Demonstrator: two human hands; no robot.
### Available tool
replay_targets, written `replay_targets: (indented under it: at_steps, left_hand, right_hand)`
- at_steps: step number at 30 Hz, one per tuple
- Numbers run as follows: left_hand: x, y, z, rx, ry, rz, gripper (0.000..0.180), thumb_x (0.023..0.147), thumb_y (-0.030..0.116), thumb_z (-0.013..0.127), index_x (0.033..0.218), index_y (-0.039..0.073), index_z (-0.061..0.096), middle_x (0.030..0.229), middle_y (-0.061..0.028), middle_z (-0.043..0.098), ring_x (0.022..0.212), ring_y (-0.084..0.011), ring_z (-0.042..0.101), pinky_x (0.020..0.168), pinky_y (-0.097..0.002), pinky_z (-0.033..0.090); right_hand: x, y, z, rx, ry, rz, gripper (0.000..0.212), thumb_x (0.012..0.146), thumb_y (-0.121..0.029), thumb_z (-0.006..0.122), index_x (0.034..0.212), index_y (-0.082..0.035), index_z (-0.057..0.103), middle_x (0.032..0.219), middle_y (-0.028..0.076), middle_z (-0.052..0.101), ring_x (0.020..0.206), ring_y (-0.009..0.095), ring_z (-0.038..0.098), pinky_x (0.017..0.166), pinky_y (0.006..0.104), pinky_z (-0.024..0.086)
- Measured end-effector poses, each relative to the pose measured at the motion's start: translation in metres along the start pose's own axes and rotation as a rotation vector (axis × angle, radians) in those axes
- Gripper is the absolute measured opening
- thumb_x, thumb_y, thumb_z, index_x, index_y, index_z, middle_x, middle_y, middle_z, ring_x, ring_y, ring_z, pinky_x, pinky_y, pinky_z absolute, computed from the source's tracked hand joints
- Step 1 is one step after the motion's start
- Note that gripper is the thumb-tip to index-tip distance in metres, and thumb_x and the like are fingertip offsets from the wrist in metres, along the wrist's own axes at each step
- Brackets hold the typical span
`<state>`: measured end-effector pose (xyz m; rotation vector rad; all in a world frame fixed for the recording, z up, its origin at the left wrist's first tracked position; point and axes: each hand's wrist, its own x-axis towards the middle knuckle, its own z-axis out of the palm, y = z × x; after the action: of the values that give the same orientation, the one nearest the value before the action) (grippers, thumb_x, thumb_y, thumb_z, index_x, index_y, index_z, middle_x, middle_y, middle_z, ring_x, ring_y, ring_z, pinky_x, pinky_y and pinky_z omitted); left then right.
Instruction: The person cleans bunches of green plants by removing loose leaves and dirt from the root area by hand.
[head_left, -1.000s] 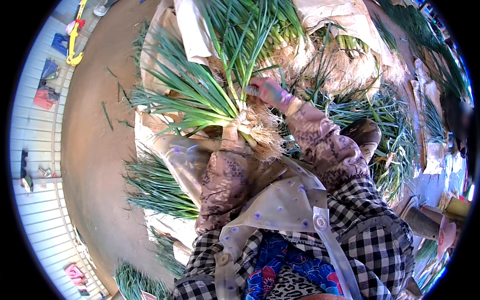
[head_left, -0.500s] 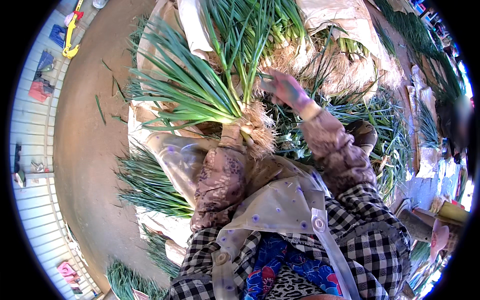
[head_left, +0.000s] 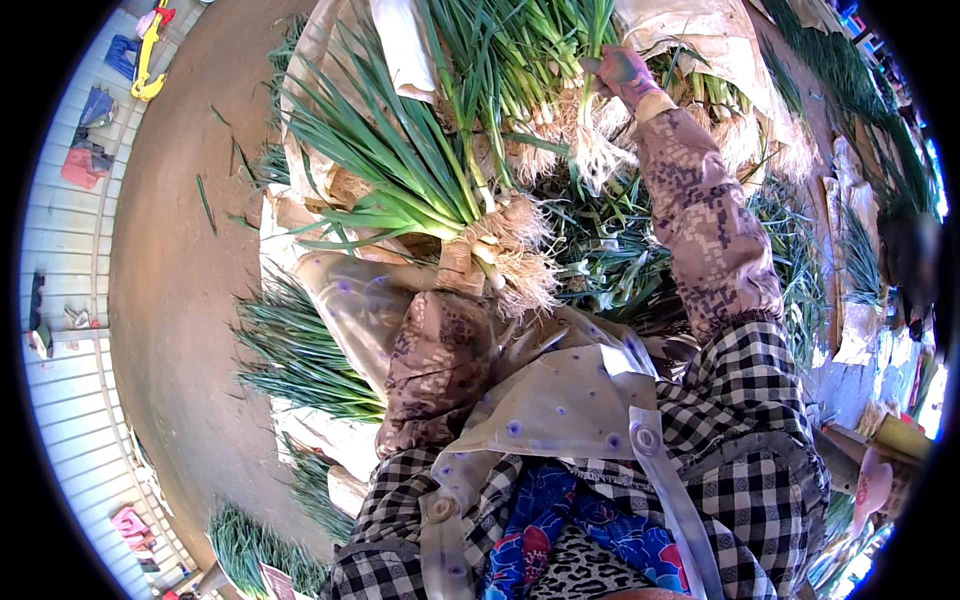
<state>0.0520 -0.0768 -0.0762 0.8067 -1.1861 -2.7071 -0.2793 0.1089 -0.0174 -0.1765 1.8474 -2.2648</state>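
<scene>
My left hand (head_left: 460,262) is closed round the lower stems of a bunch of green onions (head_left: 415,195). Long leaves fan out to the upper left, while pale stringy roots (head_left: 527,280) hang to the right of the wrist. Farther up, my right hand (head_left: 625,78) reaches to the pile of green onions (head_left: 520,75), its fingers closed on the stems of a few there. White roots (head_left: 600,160) dangle below that grip. The leaves partly hide the left fingers.
Pale sacking (head_left: 690,35) wraps more rooted bunches at the far right. Loose leaves (head_left: 610,235) litter the ground between my arms. Another leafy bundle (head_left: 310,350) lies left of my left sleeve. A clear spotted plastic apron (head_left: 540,410) covers my lap.
My right hand has moved up and away from the held bunch to the pile, where it now grips stems. The left hand keeps its bunch in nearly the same place.
</scene>
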Motion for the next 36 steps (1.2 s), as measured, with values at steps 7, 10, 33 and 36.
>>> replay_targets:
  at_steps: [7, 10, 33, 36]
  left_hand:
    - [0.003, -0.002, -0.003, 0.102, -0.042, 0.007, 0.022, 0.081, 0.018, 0.052, 0.087, -0.002, 0.057, 0.068, -0.0054, 0.053, 0.055, -0.0155, 0.05, 0.048, -0.0275, 0.043]
    - [-0.001, -0.001, -0.001, 0.055, -0.061, 0.02, 0.021, 0.08, 0.017, 0.053, 0.086, -0.002, 0.057, 0.066, -0.005, 0.053, 0.053, -0.0155, 0.05, 0.047, -0.0278, 0.043]
    - [0.019, -0.007, -0.009, 0.041, -0.037, -0.027, 0.025, 0.074, 0.003, 0.061, 0.097, -0.004, 0.054, 0.077, -0.0111, 0.059, 0.061, -0.0192, 0.057, 0.052, -0.0259, 0.048]
    - [0.032, -0.01, -0.034, 0.121, 0.107, 0.018, 0.024, 0.075, 0.001, 0.057, 0.098, -0.004, 0.052, 0.086, -0.0134, 0.059, 0.072, -0.0225, 0.059, 0.057, -0.0316, 0.051]
  right_hand:
    - [-0.077, 0.012, 0.121, 0.1, -0.248, 0.264, 0.03, 0.079, -0.024, 0.062, 0.093, 0.001, 0.056, 0.079, 0.014, 0.061, 0.062, 0.017, 0.056, 0.05, 0.0266, 0.047]
    - [-0.101, 0.02, 0.155, -0.103, -0.461, 0.395, 0.024, 0.079, -0.024, 0.063, 0.088, -0.002, 0.059, 0.068, 0.006, 0.06, 0.058, 0.009, 0.054, 0.04, 0.0242, 0.042]
    - [-0.177, 0.061, 0.091, -0.373, -0.592, 0.152, 0.031, 0.079, -0.027, 0.06, 0.098, -0.003, 0.057, 0.083, 0.011, 0.058, 0.071, 0.017, 0.056, 0.058, 0.0289, 0.046]
    - [-0.185, 0.074, 0.104, -0.491, -0.676, -0.159, 0.025, 0.08, -0.025, 0.059, 0.091, -0.002, 0.059, 0.073, 0.009, 0.056, 0.065, 0.017, 0.056, 0.054, 0.0291, 0.046]
